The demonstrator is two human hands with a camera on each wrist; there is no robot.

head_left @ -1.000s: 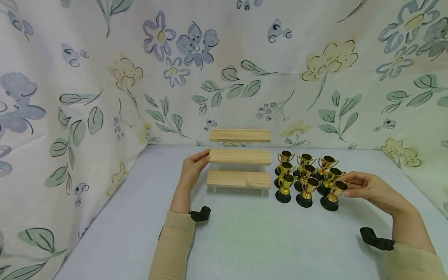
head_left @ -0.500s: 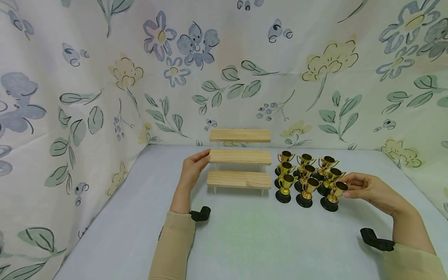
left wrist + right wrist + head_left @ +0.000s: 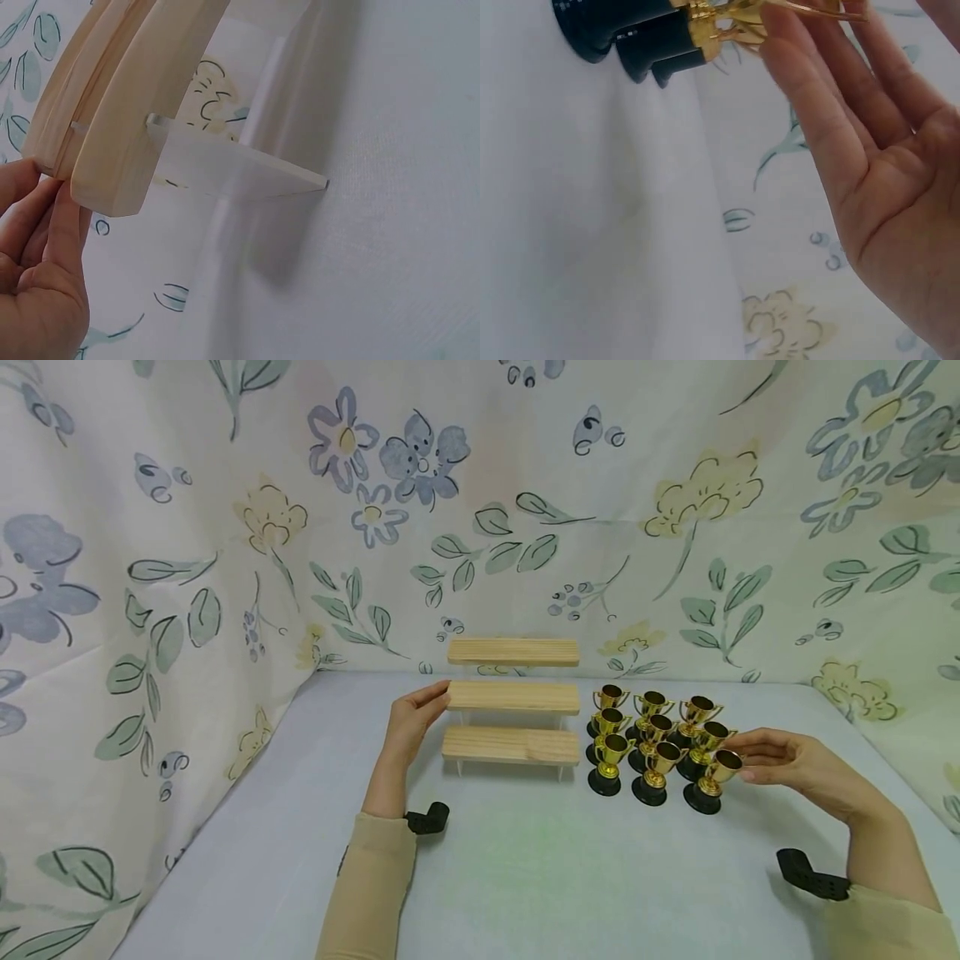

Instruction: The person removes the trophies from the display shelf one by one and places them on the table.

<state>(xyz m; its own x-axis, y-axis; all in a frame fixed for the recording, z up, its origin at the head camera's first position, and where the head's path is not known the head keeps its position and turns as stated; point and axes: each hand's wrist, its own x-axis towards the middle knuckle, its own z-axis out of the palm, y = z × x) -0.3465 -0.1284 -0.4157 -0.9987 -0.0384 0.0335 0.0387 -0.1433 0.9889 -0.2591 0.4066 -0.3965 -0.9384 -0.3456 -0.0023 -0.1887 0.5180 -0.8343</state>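
Note:
A three-tier display stand with pale wooden boards (image 3: 513, 697) stands on the table. My left hand (image 3: 408, 724) is at the left end of its middle board, with straight fingertips touching it; the left wrist view shows thumb and fingers (image 3: 64, 225) against the board end. To the right of the stand, several small gold trophies with black bases (image 3: 663, 762) stand upright in rows. My right hand (image 3: 795, 767) is beside the right column, its extended fingers (image 3: 829, 135) at the gold cups. That hand is not wrapped around a trophy. Contact with the front trophy (image 3: 708, 783) is unclear.
A pale tabletop (image 3: 510, 877) extends in front of the stand and trophies. Flower-printed cloth (image 3: 480, 593) hangs behind and along the left side. Clear legs (image 3: 232, 161) carry the boards. A black camera band (image 3: 813, 877) is on each wrist.
The stand and trophies appear shifted very slightly left, along with the backdrop, as if the head view turned a little. Both hands keep their places at the stand and trophies.

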